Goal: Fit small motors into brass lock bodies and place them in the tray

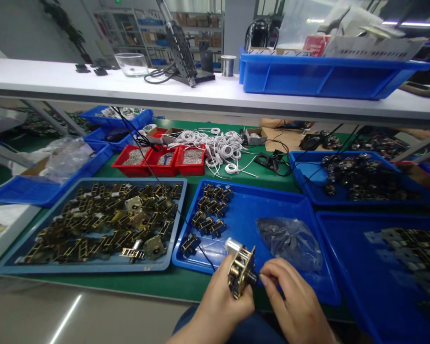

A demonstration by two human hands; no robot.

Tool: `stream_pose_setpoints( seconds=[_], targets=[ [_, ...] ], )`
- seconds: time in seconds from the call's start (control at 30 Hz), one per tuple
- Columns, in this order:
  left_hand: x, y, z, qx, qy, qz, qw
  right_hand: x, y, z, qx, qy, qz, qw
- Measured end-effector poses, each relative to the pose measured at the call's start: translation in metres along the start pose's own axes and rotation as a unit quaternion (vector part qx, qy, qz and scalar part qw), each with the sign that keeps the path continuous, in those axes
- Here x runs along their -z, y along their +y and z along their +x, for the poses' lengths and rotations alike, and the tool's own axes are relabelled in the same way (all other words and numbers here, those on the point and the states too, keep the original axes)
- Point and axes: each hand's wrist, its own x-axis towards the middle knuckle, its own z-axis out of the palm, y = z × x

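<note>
Mid-assembly on one brass gear unit (241, 271). Held up in the left hand (220, 306), fingers wrapped round its lower edge, just in front of the middle blue tray (301, 210) near edge. White cylinder end sticking up at the top, toward the tray. Right hand (294, 306) pinching at the dark hub on the unit's right face, thumb and forefinger pressed together on it; whether a small part sits between the fingertips, cannot tell.

Looks like the fitting step: seating or turning something on the hub. Judging by the layout, finished pieces go in rows in the middle blue tray, where a batch of small dark units (209, 212) already sits at the far left corner. Crumpled plastic bag (290, 241) lying in the same tray, right of centre.

Left of that tray: grey tray (93, 265) heaped with loose brass frames (103, 224). Behind the middle tray: red bins (161, 160) of small hardware, pile of white wire coils (218, 145). Right of it: more blue trays with dark parts.

Next move probably needs hub aligned square, left grip steady, light fingertip force only. Black cable running across the tray's left corner, close to the left wrist — snag risk.
</note>
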Motion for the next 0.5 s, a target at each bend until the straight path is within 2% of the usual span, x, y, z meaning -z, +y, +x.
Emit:
stream_pose_setpoints(
  seconds=[0.1,0.17,0.27,0.33,0.5],
  targets=[
    [0.001,0.001,0.0,0.003,-0.014,-0.016,1.0,-0.002,0.007,0.001,-0.044,-0.016,0.018,0.999],
    [0.001,0.003,0.0,0.025,-0.028,-0.041,0.998,-0.003,0.011,0.0,-0.098,-0.077,0.062,0.99],
    [0.001,0.003,-0.002,0.06,-0.043,-0.077,0.994,-0.003,0.014,-0.005,-0.182,-0.179,0.173,0.951],
    [0.0,0.001,-0.004,0.072,-0.045,-0.093,0.992,-0.005,0.014,-0.009,-0.211,-0.213,0.207,0.931],
    [-0.002,-0.018,-0.007,0.067,-0.055,-0.05,0.995,-0.029,0.026,-0.027,-0.205,-0.169,0.128,0.956]
  ],
)
